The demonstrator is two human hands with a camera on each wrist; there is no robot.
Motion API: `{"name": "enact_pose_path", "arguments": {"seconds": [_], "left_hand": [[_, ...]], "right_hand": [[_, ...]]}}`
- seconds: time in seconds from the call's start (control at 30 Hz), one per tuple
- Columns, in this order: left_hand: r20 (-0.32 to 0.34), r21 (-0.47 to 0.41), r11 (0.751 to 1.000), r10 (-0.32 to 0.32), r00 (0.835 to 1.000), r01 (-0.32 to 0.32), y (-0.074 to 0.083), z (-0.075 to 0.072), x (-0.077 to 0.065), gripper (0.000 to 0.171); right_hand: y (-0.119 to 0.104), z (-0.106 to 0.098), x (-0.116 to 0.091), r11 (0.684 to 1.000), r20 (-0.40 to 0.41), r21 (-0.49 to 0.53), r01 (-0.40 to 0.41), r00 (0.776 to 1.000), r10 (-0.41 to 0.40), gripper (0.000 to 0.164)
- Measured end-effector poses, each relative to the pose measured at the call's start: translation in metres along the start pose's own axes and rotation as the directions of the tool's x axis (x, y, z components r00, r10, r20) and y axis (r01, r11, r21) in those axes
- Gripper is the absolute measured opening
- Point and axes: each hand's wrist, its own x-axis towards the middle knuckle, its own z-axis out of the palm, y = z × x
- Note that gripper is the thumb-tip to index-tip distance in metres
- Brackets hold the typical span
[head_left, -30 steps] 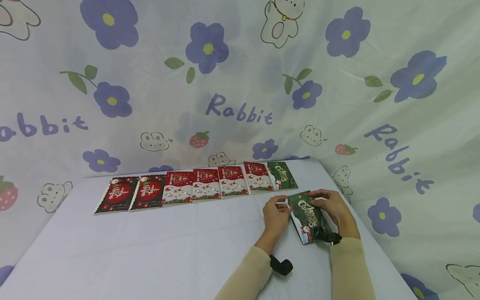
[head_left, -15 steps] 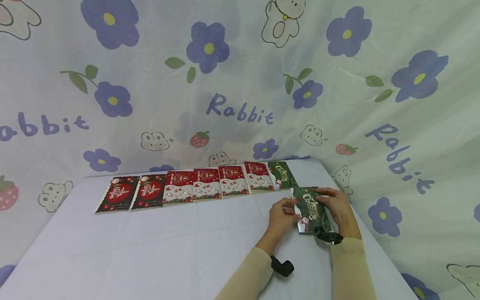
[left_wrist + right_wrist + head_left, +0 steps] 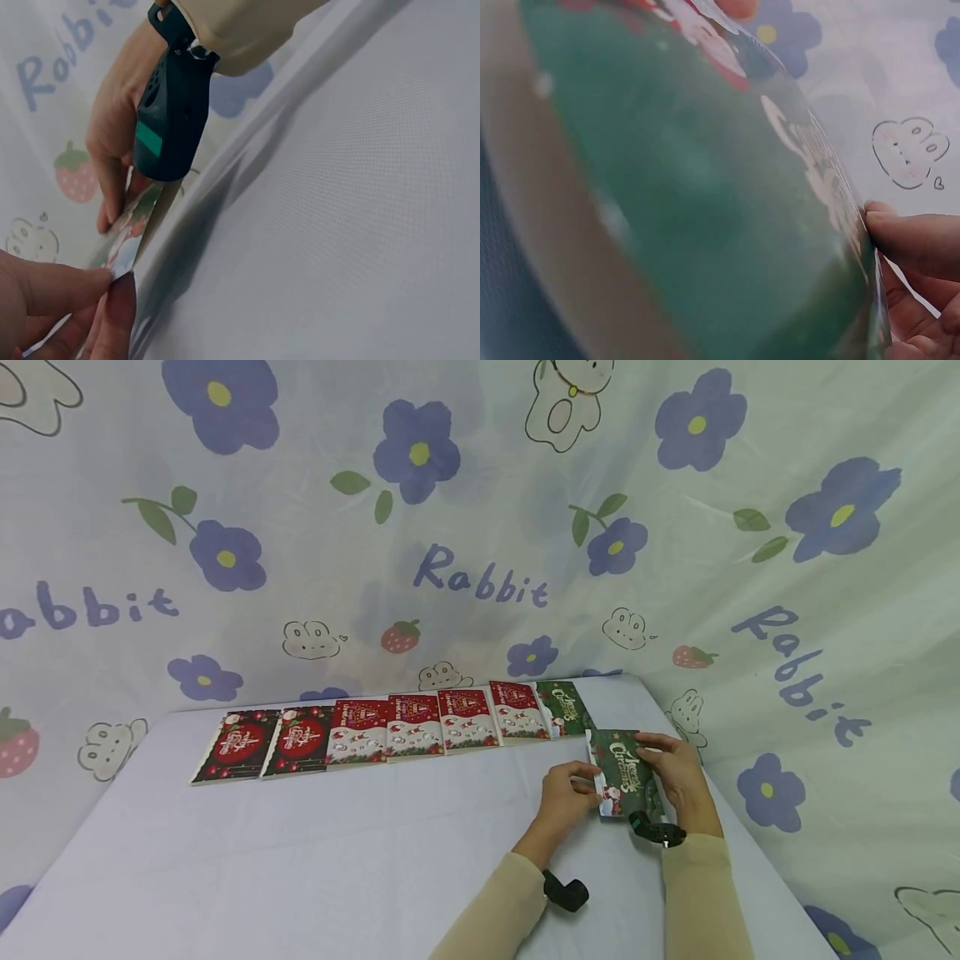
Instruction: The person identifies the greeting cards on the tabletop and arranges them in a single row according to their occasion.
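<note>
A green booklet (image 3: pixel 622 768) with "Merry Christmas" lettering is held at the table's right side, tilted up toward the head camera. My left hand (image 3: pixel 564 797) pinches its left edge between thumb and fingers. In the left wrist view those fingers (image 3: pixel 71 292) grip a corner of the booklet (image 3: pixel 129 241). My right hand (image 3: pixel 678 777) grips the opposite edge, with its thumb hidden in the head view. The green cover (image 3: pixel 697 172) fills much of the right wrist view, its pale page edge (image 3: pixel 562 195) facing the camera.
Along the back of the white table (image 3: pixel 300 868) runs a row of booklets: dark ones with red circles (image 3: pixel 236 746) at left, several red-and-white ones (image 3: pixel 414 727), and a green one (image 3: pixel 564 708) at right. A patterned curtain (image 3: pixel 480 527) stands behind.
The green booklet has moved slightly away from me and right, turning from slanted to more upright. My left hand has followed its edge; the right has barely moved. The row stays still.
</note>
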Motion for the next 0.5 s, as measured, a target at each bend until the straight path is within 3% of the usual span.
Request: {"name": "enact_pose_path", "arguments": {"seconds": [0.5], "left_hand": [[-0.061, -0.019, 1.000, 0.019, 0.998, -0.020, 0.0043, -0.0056, 0.0026, 0.036]], "right_hand": [[-0.0011, 0.0016, -0.0004, 1.000, 0.053, 0.007, 0.024, 0.998, -0.024, 0.042]]}}
